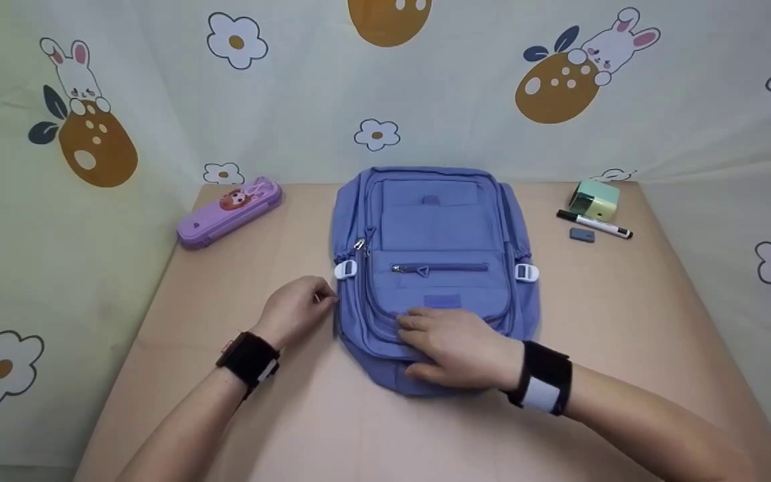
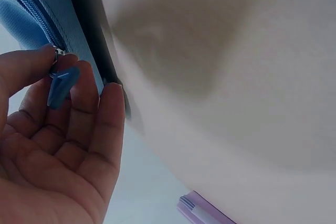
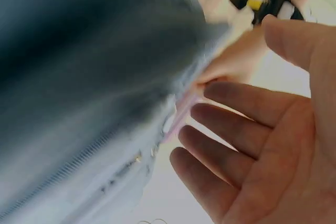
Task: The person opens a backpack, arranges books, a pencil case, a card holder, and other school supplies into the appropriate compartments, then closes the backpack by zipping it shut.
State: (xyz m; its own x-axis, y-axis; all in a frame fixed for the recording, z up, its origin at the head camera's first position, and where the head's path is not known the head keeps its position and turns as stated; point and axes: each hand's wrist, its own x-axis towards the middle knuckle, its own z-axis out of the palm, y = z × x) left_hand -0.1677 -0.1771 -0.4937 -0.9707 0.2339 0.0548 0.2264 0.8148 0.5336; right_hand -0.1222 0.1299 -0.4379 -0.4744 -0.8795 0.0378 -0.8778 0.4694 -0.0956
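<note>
A blue backpack (image 1: pixel 436 227) lies on its back on the table, front pockets facing up. At its left edge my left hand (image 1: pixel 298 309) pinches a zipper pull (image 2: pixel 63 87) between thumb and fingers; the slider sits on the bag's side zipper (image 2: pixel 34 11). My right hand (image 1: pixel 459 348) is over the lower front of the bag, fingers extended. In the right wrist view the right hand's fingers (image 3: pixel 226 145) are spread and hold nothing, with the blurred bag beside them. Whether that hand touches the fabric I cannot tell.
A purple pencil case (image 1: pixel 231 213) lies at the table's back left. At the back right are a green pencil sharpener (image 1: pixel 595 199), a black-and-white marker (image 1: pixel 594 224) and a small blue-grey block (image 1: pixel 581 235). Patterned cloth (image 1: pixel 298 100) hangs behind and beside the table (image 1: pixel 292 415).
</note>
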